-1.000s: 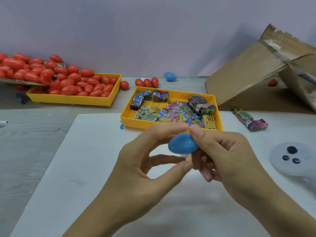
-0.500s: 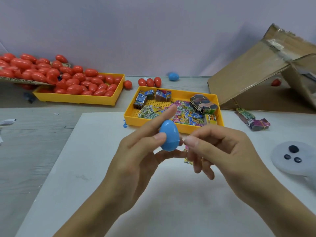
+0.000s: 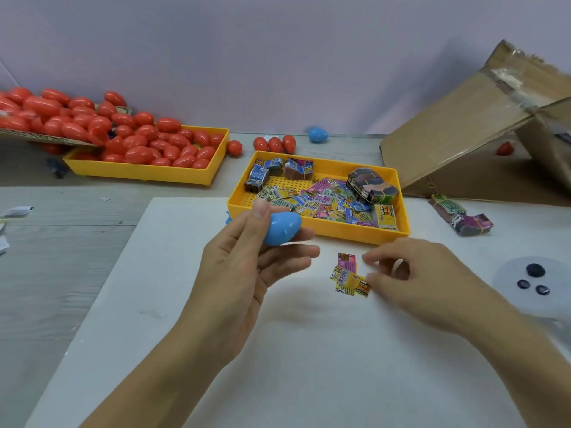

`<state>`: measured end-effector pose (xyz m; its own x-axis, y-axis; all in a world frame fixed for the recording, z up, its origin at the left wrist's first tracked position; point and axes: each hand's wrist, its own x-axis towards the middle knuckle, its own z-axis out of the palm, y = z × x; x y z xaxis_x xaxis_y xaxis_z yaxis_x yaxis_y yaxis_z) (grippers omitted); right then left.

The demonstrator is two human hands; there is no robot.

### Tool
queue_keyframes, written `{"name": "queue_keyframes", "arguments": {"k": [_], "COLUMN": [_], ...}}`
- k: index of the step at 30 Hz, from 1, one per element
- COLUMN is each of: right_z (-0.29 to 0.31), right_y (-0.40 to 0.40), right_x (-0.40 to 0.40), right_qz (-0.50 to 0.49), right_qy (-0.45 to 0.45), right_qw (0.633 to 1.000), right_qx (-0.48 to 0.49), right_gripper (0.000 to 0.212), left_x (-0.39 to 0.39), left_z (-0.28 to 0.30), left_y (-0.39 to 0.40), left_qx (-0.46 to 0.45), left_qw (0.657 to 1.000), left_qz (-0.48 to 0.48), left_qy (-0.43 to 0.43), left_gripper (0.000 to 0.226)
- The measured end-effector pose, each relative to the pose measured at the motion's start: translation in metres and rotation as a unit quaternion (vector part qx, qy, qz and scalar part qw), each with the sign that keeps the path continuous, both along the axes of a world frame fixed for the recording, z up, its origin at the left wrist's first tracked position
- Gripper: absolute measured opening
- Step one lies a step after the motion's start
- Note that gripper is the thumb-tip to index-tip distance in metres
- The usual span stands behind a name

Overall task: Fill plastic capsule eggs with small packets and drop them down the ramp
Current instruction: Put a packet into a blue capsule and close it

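— The blue capsule egg (image 3: 282, 227) sat closed (no seam gap could be made out) in the left hand (image 3: 247, 267), pinched between thumb and fingertips above the white surface (image 3: 309, 350), just in front of the yellow packet tray (image 3: 321, 233).

— And the right hand (image 3: 414, 273)?

— It hovered with fingers loosely curled, holding nothing, its fingertips just beside the small packets (image 3: 350, 276) lying loose on the surface.

— So what did the step call for?

— Probably picking up that little pile cleanly. The packets were flat and overlapping, so a pinch at one raised edge would likely serve better than pressing down on the stack.

— The egg?

— It looked ready to be either opened or sent off; which, the view could not settle. If it was to go, the cardboard ramp (image 3: 463, 134) stood well apart on the right, so the egg would need carrying across, clear of the tray's rim.
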<state>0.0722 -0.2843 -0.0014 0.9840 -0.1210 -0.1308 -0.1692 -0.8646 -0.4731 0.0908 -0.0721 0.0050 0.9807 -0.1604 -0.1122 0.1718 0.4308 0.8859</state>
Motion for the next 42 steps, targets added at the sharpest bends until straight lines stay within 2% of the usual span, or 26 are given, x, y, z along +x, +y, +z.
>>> {"name": "queue_keyframes", "arguments": {"k": [4,10,13,18,23,25,29,31,33,35,36,39,42], "right_z": [0.0,-0.001,-0.001,-0.003,0.008,0.009,0.004,0.004,0.006,0.008,0.008,0.009,0.011], "right_y": [0.012,0.018,0.017,0.013,0.018,0.018,0.017,0.016,0.016,0.017,0.018,0.02,0.019], "right_x": [-0.005,-0.006,-0.006,-0.006,-0.012,-0.012,-0.009,-0.008,-0.009,-0.011,-0.012,-0.013,-0.015], "right_qz": [0.04,0.049,0.047,0.046,0.091,0.103,0.094,0.092,0.109,0.135,0.145,0.169,0.207], "right_qy": [-0.001,-0.03,-0.037,-0.088,-0.209,-0.22,-0.206,-0.197,-0.181,-0.163,-0.154,-0.13,-0.079], "right_qw": [0.996,0.997,0.998,0.994,0.953,0.945,0.95,0.947,0.939,0.929,0.926,0.922,0.923], "right_qx": [-0.075,-0.052,-0.016,0.046,0.199,0.216,0.216,0.238,0.273,0.303,0.313,0.323,0.316], "right_gripper": [0.036,0.013,0.006,0.018,0.022,0.025,0.024,0.023,0.02,0.018,0.019,0.017,0.016], "left_x": [-0.001,-0.001,0.001,0.003,0.001,0.0,0.0,0.001,0.001,-0.001,-0.001,-0.005,-0.002], "left_z": [0.001,0.0,-0.002,-0.006,-0.006,-0.006,-0.009,-0.014,-0.017,-0.02,-0.021,-0.021,-0.02], "left_y": [-0.001,0.001,0.002,0.007,0.003,0.003,0.004,0.003,0.001,0.0,0.0,-0.002,-0.001], "left_qx": [-0.024,-0.045,-0.05,-0.051,0.004,0.03,0.075,0.127,0.169,0.19,0.181,0.143,0.115], "left_qw": [0.999,0.998,0.998,0.997,1.0,0.999,0.995,0.99,0.984,0.977,0.976,0.979,0.987], "left_qz": [-0.003,0.003,0.003,-0.044,-0.02,-0.028,-0.043,-0.038,-0.051,-0.088,-0.107,-0.114,-0.036], "left_qy": [0.041,0.043,0.039,0.039,-0.005,-0.033,-0.044,-0.038,-0.038,-0.045,-0.052,-0.091,-0.108], "left_gripper": [0.038,0.033,0.026,0.037,0.026,0.034,0.046,0.04,0.022,0.032,0.034,0.023,0.015]}}
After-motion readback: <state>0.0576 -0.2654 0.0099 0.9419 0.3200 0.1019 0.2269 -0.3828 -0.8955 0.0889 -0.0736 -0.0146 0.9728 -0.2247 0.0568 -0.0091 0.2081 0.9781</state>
